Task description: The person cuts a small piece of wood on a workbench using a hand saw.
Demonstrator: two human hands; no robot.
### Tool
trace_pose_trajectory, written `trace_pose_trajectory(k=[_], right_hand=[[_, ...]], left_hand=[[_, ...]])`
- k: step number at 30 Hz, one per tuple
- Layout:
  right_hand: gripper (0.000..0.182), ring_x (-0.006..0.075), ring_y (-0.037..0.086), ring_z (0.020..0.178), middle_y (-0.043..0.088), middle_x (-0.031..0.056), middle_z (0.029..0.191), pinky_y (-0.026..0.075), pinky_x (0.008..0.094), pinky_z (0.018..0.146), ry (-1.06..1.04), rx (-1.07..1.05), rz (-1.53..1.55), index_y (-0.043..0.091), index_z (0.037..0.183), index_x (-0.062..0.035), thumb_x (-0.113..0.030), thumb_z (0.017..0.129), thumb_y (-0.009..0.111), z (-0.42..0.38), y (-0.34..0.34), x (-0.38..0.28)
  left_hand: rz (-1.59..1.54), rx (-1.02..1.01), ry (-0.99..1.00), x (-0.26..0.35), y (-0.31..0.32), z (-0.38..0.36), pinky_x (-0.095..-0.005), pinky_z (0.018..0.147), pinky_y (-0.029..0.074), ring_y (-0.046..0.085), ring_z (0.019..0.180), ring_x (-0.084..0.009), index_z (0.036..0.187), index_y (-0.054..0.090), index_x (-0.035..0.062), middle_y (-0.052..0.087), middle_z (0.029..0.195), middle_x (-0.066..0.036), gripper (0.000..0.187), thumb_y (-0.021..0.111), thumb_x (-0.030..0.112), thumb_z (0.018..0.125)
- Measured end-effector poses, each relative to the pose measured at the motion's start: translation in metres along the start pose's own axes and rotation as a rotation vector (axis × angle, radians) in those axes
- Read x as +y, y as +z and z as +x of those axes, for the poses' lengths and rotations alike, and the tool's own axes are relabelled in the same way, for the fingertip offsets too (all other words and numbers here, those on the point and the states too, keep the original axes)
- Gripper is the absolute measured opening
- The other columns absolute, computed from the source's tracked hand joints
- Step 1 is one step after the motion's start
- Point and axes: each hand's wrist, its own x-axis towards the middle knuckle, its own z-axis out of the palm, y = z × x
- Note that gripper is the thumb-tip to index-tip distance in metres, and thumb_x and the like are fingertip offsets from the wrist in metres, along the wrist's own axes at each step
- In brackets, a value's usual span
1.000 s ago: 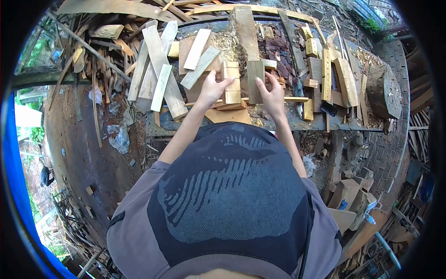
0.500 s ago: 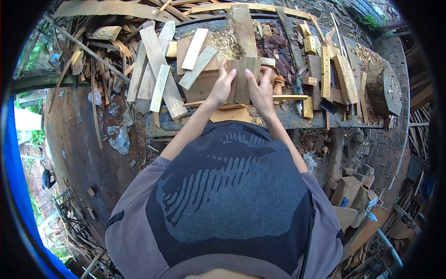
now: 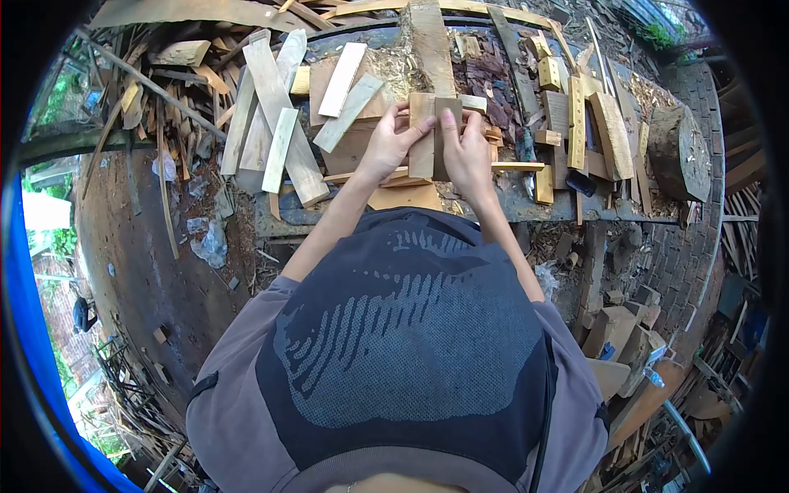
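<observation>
Two short wooden boards stand side by side in front of me, over the workbench. My left hand (image 3: 385, 148) grips the lighter tan board (image 3: 422, 154), thumb on its near face and fingers behind. The darker brown board (image 3: 441, 166) is pinched in my right hand (image 3: 469, 161), whose thumb points up along its face. Along the middle the boards' long edges meet or overlap slightly. Just left of my left hand, a pale greyish slat (image 3: 348, 115) and a whiter slat (image 3: 343, 80) lie on a wide brown board.
Longer planks (image 3: 283, 123) lie crossed at the bench's left. A thick beam (image 3: 431, 49) lies beyond my hands. To the right are a yellow wood strip with holes (image 3: 577, 123), a dark object (image 3: 581, 182) and a log stump (image 3: 679, 154). Scrap wood is piled around the bench.
The boards in my hands have shifted: the left one now shows a lighter, narrower face, where a darker, wider pair showed before. My left thumb has moved right, across the tan board.
</observation>
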Motion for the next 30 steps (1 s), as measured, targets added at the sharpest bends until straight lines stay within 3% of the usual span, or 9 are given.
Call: trace_pose_trajectory(k=[4,5,8,9,19,22,30], right_hand=[[0.049,0.0276,0.065,0.083,0.066,0.0191,0.087,0.05,0.0388,0.075,0.139,-0.207,0.248,0.052,0.115,0.0061,-0.038,0.095,0.052,0.003,-0.011,0.009],[0.048,0.0159,0.063,0.073,0.065,0.0125,0.083,0.051,0.0314,0.061,0.14,-0.202,0.307,0.054,0.116,0.0051,-0.037,0.093,0.056,0.003,-0.011,0.013],[0.047,0.0108,0.06,0.062,0.063,0.0087,0.079,0.047,0.0256,0.046,0.141,-0.183,0.422,0.054,0.115,0.0032,-0.037,0.092,0.059,0.005,-0.01,0.019],[0.047,0.0077,0.056,0.055,0.061,0.0063,0.076,0.041,0.0217,0.037,0.143,-0.177,0.452,0.055,0.115,0.0022,-0.037,0.09,0.061,0.004,-0.011,0.016],[0.054,0.0105,0.06,0.062,0.063,0.0091,0.08,0.047,0.0234,0.042,0.247,-0.212,0.402,0.055,0.112,0.0056,-0.042,0.088,0.063,0.007,-0.01,0.024],[0.057,0.0117,0.061,0.065,0.064,0.0112,0.083,0.049,0.0243,0.043,0.25,-0.222,0.377,0.055,0.11,0.0087,-0.044,0.088,0.063,0.015,-0.005,0.038],[0.06,0.0142,0.063,0.066,0.065,0.0148,0.084,0.051,0.027,0.046,0.223,-0.201,0.38,0.056,0.107,0.0108,-0.045,0.087,0.063,0.037,0.006,0.056]], left_hand=[[0.012,-0.045,-0.014,0.009,-0.008,-0.006,-0.0304,0.079,0.055,0.064,0.098,-0.018,0.131,0.036,-0.0038,0.063,0.11,-0.016,0.073,0.078,0.025,0.078],[0.0,-0.054,-0.012,0.01,-0.008,-0.007,-0.0307,0.079,0.056,0.064,0.097,-0.0182,0.13,0.036,-0.0037,0.063,0.109,-0.015,0.073,0.078,0.024,0.078],[-0.02,-0.073,-0.013,0.01,-0.008,-0.008,-0.0313,0.077,0.057,0.066,0.094,-0.0188,0.13,0.037,-0.0035,0.064,0.107,-0.015,0.073,0.08,0.023,0.076],[-0.015,-0.073,-0.017,0.01,-0.008,-0.007,-0.0314,0.076,0.057,0.066,0.094,-0.0189,0.129,0.037,-0.0038,0.064,0.107,-0.015,0.073,0.08,0.023,0.076],[0.018,-0.052,-0.138,0.004,-0.007,0.004,-0.0317,0.071,0.058,0.067,0.09,-0.0201,0.127,0.038,-0.0073,0.063,0.106,-0.017,0.075,0.081,0.025,0.074],[0.159,-0.058,-0.16,-0.003,-0.011,0.015,-0.0317,0.073,0.059,0.067,0.09,-0.0206,0.127,0.038,-0.0067,0.06,0.107,-0.017,0.068,0.077,0.02,0.078],[0.136,-0.048,-0.276,0.007,-0.008,0.035,-0.0285,0.068,0.059,0.067,0.088,-0.0198,0.129,0.036,-0.0061,0.06,0.107,-0.017,0.077,0.08,0.022,0.074]])
